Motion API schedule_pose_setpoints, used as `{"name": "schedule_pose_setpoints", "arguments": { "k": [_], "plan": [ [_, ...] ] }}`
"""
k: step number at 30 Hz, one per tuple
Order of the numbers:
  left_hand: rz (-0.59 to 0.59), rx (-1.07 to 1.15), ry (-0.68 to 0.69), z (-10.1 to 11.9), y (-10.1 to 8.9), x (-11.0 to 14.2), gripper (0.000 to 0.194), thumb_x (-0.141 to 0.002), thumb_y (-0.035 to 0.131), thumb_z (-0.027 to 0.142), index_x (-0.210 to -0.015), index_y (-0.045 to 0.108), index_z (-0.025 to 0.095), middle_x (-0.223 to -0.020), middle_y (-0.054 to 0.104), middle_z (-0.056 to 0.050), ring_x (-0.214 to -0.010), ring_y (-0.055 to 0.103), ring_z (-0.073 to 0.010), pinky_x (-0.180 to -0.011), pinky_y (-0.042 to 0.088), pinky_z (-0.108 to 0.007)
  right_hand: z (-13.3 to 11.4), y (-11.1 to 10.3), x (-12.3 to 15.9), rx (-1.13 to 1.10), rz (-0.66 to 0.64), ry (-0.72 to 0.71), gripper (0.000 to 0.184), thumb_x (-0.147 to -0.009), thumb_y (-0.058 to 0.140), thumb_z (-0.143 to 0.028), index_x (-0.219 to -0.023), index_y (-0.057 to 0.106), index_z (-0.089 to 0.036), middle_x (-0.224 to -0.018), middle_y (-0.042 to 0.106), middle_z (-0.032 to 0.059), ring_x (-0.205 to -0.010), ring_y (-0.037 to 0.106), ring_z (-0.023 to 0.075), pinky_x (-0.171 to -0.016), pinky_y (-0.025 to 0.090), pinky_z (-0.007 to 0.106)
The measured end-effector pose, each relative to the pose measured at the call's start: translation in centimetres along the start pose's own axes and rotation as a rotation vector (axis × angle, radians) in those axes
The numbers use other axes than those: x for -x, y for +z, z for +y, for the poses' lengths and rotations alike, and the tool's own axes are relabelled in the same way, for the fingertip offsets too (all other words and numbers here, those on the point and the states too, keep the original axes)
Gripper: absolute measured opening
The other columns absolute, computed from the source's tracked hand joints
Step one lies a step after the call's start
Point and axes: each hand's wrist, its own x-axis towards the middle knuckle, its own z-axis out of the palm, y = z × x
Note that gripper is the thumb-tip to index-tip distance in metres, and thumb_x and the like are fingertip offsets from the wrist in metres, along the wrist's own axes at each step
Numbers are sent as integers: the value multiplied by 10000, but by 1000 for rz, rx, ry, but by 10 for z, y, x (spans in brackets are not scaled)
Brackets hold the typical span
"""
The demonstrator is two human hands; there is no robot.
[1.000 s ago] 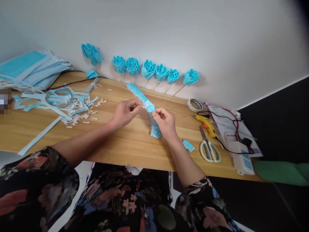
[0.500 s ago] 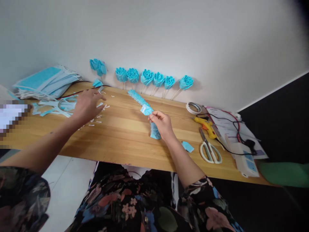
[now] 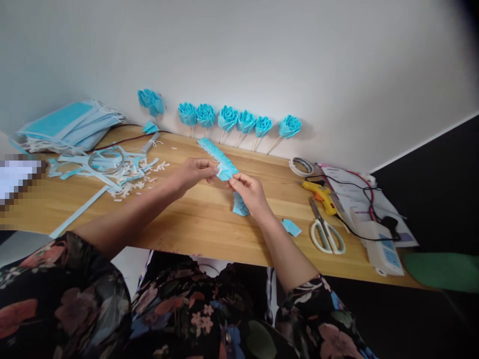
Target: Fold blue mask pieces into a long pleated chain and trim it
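Observation:
My right hand [image 3: 249, 192] pinches the lower right edge of a folded blue fabric petal [image 3: 227, 173] between thumb and fingers. From the other side, my left hand [image 3: 200, 170] has its thumb and fingertips closed at the petal's left edge, where a small white strip shows. Behind the petal, a row of overlapping blue petals [image 3: 213, 148] runs across the table. More folded blue pieces [image 3: 240, 204] lie beneath my right hand, partly covered by it. One loose blue piece [image 3: 291, 227] rests to the right of my right forearm.
Several blue fabric roses [image 3: 228, 118] on sticks lean against the wall. Face masks [image 3: 67, 124] are stacked at left, near blue and white scraps [image 3: 130, 172]. On the right are a tape roll [image 3: 300, 167], a yellow glue gun [image 3: 321, 196], scissors [image 3: 325, 233] and a power strip [image 3: 381, 249].
My left hand has moved right from above the scraps to the petal and closed at its edge. My right hand has stayed in place, still holding the petal.

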Motion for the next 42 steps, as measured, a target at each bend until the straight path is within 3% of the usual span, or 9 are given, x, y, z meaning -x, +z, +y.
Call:
{"name": "schedule_pose_setpoints", "arguments": {
  "k": [4,11,19,25,27,30,33,37,42],
  "plan": [
    [-44,-28,13,0,4,0,168,-760,664,326,-713,670,164,-646,643,-8,-632,570,-128,-680,474,-273,-4,0,-1,-34,-4,9,251,-812,634,-464,-844,690,-221,-812,687,3,-777,609,151,-736,469,285],
    [-53,-151,87,-5,19,5,169,-777,654,307,-682,657,168,-674,652,-8,-640,564,-129,-620,423,-253,0,-1,-1,53,3,4,243,-787,648,-444,-721,617,-213,-634,552,-35,-602,464,116,-593,377,258],
    [-138,54,25,-19,20,2,167,-761,645,294,-660,622,162,-605,587,8,-588,523,-107,-608,421,-248,1,-3,-1,48,-47,16,248,-789,631,-430,-682,591,-210,-618,516,-38,-582,439,117,-584,356,265],
    [-173,31,15,-23,16,4,130,-756,649,291,-745,652,162,-620,595,10,-571,505,-98,-543,365,-226,2,-3,-1,136,-65,16,224,-832,593,-403,-715,600,-212,-640,557,-31,-608,491,128,-613,401,273],
    [-130,5,36,-23,16,5,143,-771,636,298,-724,640,163,-628,606,3,-582,514,-102,-557,377,-229,0,-3,0,231,-24,-68,173,-856,582,-378,-817,641,-219,-747,638,-7,-695,562,153,-678,446,295],
    [-24,1,65,-24,15,5,167,-790,612,314,-718,633,164,-663,635,-9,-611,533,-108,-604,412,-241,-5,0,4,487,140,-318,165,-858,607,-303,-1001,663,-241,-978,707,42,-925,617,213,-852,465,369],
    [50,24,79,-26,16,4,175,-780,607,330,-724,631,166,-668,642,-8,-600,520,-103,-594,408,-237,-9,3,9,727,200,-494,100,-899,582,-259,-937,674,-254,-945,713,53,-942,610,235,-882,440,405],
    [32,78,61,-27,20,4,208,-759,636,370,-716,607,169,-647,633,-4,-570,513,-98,-570,419,-230,-9,7,11,890,133,-563,160,-939,556,-256,-840,681,-259,-856,718,32,-858,606,222,-811,414,388],
    [-19,127,21,-27,23,6,218,-767,649,367,-703,584,169,-593,585,8,-543,511,-94,-549,422,-225,-5,6,10,966,155,-593,117,-923,601,-268,-843,686,-256,-835,732,13,-839,608,215,-783,383,371]
  ]
}}
